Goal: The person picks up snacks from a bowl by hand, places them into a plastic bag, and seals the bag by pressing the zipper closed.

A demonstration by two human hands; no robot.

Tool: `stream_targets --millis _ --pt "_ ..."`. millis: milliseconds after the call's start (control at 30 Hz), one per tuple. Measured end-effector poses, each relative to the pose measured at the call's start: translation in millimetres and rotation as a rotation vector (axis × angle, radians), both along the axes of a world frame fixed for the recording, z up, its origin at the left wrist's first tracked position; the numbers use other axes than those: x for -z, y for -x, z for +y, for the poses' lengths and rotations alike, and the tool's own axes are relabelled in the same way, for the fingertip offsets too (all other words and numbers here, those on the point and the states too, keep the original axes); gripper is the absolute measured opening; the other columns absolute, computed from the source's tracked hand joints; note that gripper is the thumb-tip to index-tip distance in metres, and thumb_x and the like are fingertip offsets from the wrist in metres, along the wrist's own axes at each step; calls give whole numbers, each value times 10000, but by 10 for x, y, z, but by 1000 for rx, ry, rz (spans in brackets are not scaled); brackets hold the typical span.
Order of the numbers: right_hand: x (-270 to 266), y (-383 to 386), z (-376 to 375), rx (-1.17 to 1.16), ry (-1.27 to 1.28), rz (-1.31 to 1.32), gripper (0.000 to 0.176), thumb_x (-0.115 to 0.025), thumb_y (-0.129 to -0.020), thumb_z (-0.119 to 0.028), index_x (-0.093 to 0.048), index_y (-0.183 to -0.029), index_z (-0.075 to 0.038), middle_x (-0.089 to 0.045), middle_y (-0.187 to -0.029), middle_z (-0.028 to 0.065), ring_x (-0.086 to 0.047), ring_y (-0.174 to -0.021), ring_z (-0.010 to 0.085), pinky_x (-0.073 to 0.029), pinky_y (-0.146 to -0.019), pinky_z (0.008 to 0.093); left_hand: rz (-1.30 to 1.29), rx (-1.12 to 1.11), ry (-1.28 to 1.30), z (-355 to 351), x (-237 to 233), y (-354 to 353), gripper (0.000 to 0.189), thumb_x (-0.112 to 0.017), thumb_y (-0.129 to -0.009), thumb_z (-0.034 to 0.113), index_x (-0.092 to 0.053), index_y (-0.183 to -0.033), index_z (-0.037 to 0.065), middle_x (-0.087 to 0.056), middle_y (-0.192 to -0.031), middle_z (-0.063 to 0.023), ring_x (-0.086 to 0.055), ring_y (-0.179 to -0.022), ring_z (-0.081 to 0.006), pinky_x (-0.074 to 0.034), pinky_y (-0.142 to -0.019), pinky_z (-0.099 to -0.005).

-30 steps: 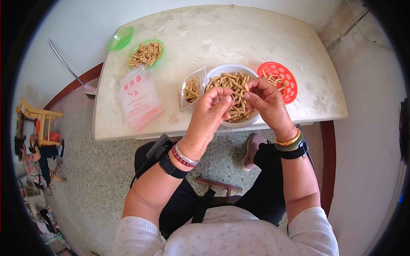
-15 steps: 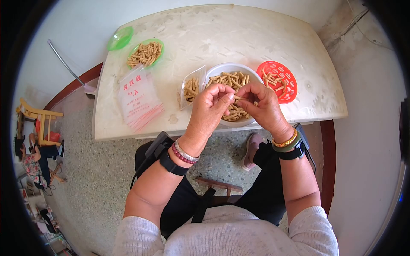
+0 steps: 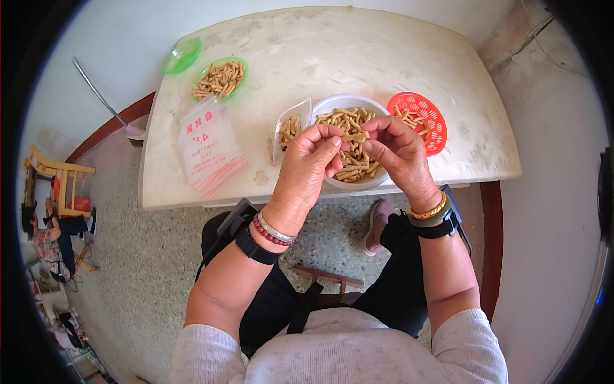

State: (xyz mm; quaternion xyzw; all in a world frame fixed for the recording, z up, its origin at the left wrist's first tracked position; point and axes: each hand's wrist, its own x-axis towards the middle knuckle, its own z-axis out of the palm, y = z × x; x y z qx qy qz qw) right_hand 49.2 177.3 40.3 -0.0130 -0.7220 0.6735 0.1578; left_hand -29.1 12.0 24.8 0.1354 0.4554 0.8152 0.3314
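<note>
Over the white bowl [image 3: 326,101], a short tan root piece [image 3: 355,137] is pinched at its right end by the thumb and fingertips of my right hand [image 3: 403,157]. My left hand [image 3: 307,160] has its thumb and fingers closed at the piece's left end. Many similar tan root pieces [image 3: 348,169] fill the bowl beneath, partly hidden by both hands. A clear plastic bag [image 3: 289,131] holding more pieces stands against the bowl's left side. To the right, a red perforated basket [image 3: 437,131] contains several pieces.
On the table [image 3: 320,57], a stack of printed zip bags [image 3: 208,144] lies at the left. Behind it are a green plate [image 3: 242,72] of pieces and an overlapping green lid or dish [image 3: 182,56]. A person [image 3: 48,240] sits far left by a wooden chair [image 3: 64,169].
My hands have drawn slightly apart, and the root piece between them now shows more fully, lying level. The bowl, bags and basket look unmoved apart from a slight view shift.
</note>
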Motion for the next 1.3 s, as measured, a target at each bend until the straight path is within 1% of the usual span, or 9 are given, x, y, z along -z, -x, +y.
stream_targets --millis 300,467,633,700,767,833,967,1233,1300 --pt "-24 -6 -30 -34 113 1 133 -636 -879 -21 -605 -1008 -19 -611 -912 -18 -574 -878 48 -471 -763 196 -9 10 78 -24 -15 -41 108 -570 -934 117 -597 -1016 52 -639 -842 -43 -505 -592 -53 -376 -508 -179" --pt "-17 26 -11 57 42 12 49 -619 -897 -48 -581 -919 -27 -588 -852 -38 -538 -797 25 -444 -693 180 -22 80 233 -32 1 -169 145 -543 -939 127 -593 -1038 34 -632 -829 -31 -501 -581 -51 -370 -498 -173" --pt "-78 132 -148 64 102 50 41 -611 -897 -39 -577 -917 -28 -560 -812 -55 -508 -754 11 -427 -670 171 19 104 272 -96 74 -198 148 -532 -926 109 -595 -1037 33 -605 -800 0 -501 -582 -46 -370 -487 -172" --pt "-101 188 -239 101 145 61 43 -605 -889 -12 -582 -924 -26 -554 -807 -58 -509 -756 9 -426 -673 167 97 240 382 -118 125 -193 154 -534 -920 116 -601 -1035 39 -611 -802 7 -506 -582 -41 -373 -484 -170" --pt "-95 273 -296 73 137 80 69 -604 -880 7 -590 -939 -25 -575 -816 -50 -532 -757 15 -434 -670 170 137 249 420 -113 188 -227 148 -550 -898 101 -611 -1009 24 -617 -787 -2 -531 -585 -59 -412 -502 -190" --pt "-66 373 -356 58 21 97 78 -607 -878 1 -595 -951 -26 -602 -834 -36 -557 -758 27 -445 -666 178 397 396 530 -115 264 -240 140 -567 -875 76 -616 -982 0 -623 -771 -21 -554 -587 -86 -450 -524 -219" --pt "-14 559 -474 80 -144 44 102 -628 -858 -2 -618 -958 -20 -623 -808 -22 -573 -744 37 -452 -640 185 533 371 540 -151 290 -257 139 -575 -864 63 -617 -973 -13 -639 -793 -44 -575 -603 -104 -470 -543 -240" --pt "17 592 -276 116 -43 55 101 -630 -860 -15 -635 -960 -10 -618 -777 -19 -557 -715 29 -459 -634 181 533 388 526 -166 241 -191 134 -571 -868 77 -621 -956 -10 -637 -747 -42 -583 -618 -102 -478 -562 -244" --pt "32 513 -47 225 -206 -18 95 -617 -875 -29 -636 -965 -6 -626 -775 -18 -560 -708 29 -468 -640 187 528 403 496 -179 226 -234 128 -571 -870 82 -623 -946 -6 -634 -732 -39 -581 -622 -99 -483 -574 -251"
